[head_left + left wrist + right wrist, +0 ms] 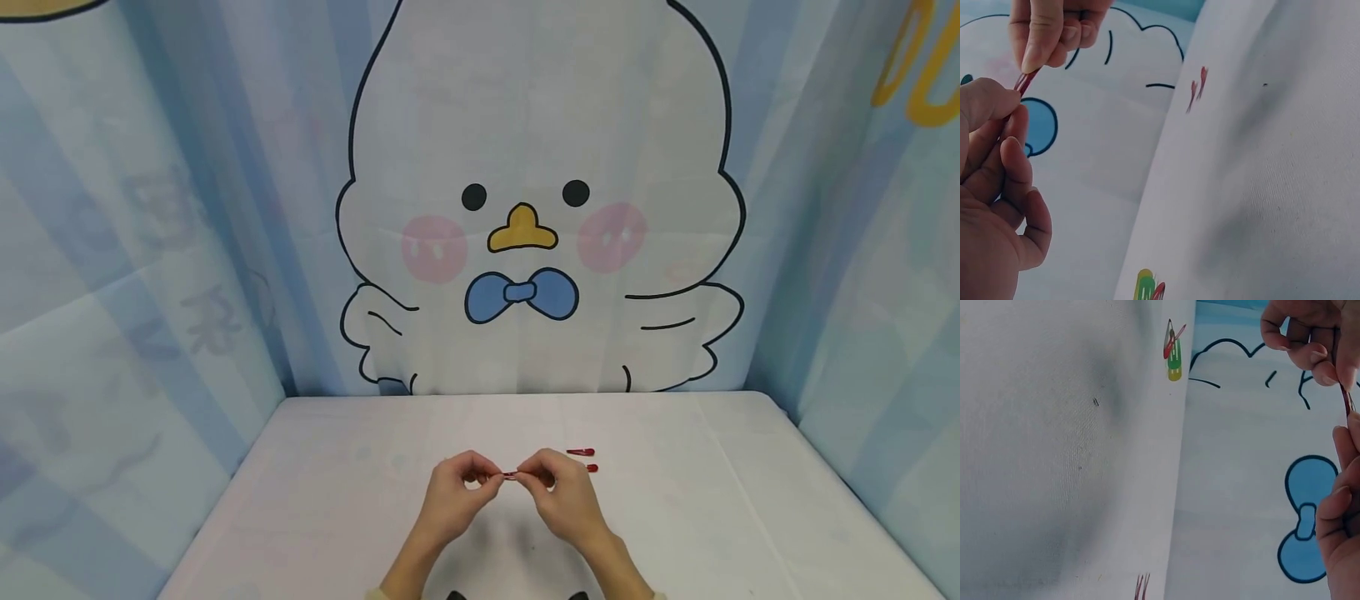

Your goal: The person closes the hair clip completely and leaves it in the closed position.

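Note:
Between my two hands, above the table, is a red hair snap clip (510,476) (1025,81). My left hand (457,496) (991,181) pinches one end between thumb and fingers. The other end is pinched by my right hand (566,498) (1047,31). Its middle shows as a thin red strip with a pale slit, partly covered by fingertips. Just beyond the right hand, a red hair clip (581,452) lies on the table. A second red clip (592,468) beside it is partly hidden by that hand in the head view.
Green and yellow hair clips (1174,362) lie near the table's far edge with red clips (1169,344) on them; the left hand hides them in the head view. The white table (337,500) ends at a curtain (525,350) printed with a cartoon bird.

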Demonstrator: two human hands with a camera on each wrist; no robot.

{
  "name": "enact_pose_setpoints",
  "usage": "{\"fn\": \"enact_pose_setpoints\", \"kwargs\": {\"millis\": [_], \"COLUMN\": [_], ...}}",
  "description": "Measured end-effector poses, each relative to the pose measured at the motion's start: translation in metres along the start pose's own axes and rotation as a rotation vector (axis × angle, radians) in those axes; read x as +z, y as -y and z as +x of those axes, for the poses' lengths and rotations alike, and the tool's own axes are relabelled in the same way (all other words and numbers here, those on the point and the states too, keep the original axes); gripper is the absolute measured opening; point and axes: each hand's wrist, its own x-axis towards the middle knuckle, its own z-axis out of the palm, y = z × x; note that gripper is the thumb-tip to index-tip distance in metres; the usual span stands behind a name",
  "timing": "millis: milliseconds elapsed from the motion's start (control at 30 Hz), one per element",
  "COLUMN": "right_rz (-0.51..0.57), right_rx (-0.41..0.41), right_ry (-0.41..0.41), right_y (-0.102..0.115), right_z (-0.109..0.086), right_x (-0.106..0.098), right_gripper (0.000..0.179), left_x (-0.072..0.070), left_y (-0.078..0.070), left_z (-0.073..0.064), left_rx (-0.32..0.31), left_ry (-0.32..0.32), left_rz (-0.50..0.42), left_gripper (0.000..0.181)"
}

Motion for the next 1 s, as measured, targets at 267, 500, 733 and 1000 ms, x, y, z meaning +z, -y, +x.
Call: {"fn": "enact_pose_setpoints", "kwargs": {"millis": [267,500,733,1000], "right_rz": [-0.051,-0.079,-0.224,-0.321], "right_rx": [0.046,-0.076,-0.175,-0.206], "right_ry": [-0.031,-0.016,0.082,0.09], "right_y": [0.002,-0.005,-0.011,-0.012], "right_z": [-0.001,-0.001,-0.001,0.001], "right_x": [0.004,0.003,-0.002,-0.001], "right_gripper": [0.028,0.028,0.03,0.029], "left_x": [0.008,0.008,0.006,0.003], "left_y": [0.001,0.003,0.007,0.009], "left_z": [-0.002,0.0,0.0,0.0], "left_rx": [-0.048,-0.075,-0.098,-0.063], "left_ry": [-0.052,-0.055,-0.026,0.011], "left_rz": [0.022,0.013,-0.019,-0.038], "left_gripper": [0.011,0.007,0.006,0.009]}}
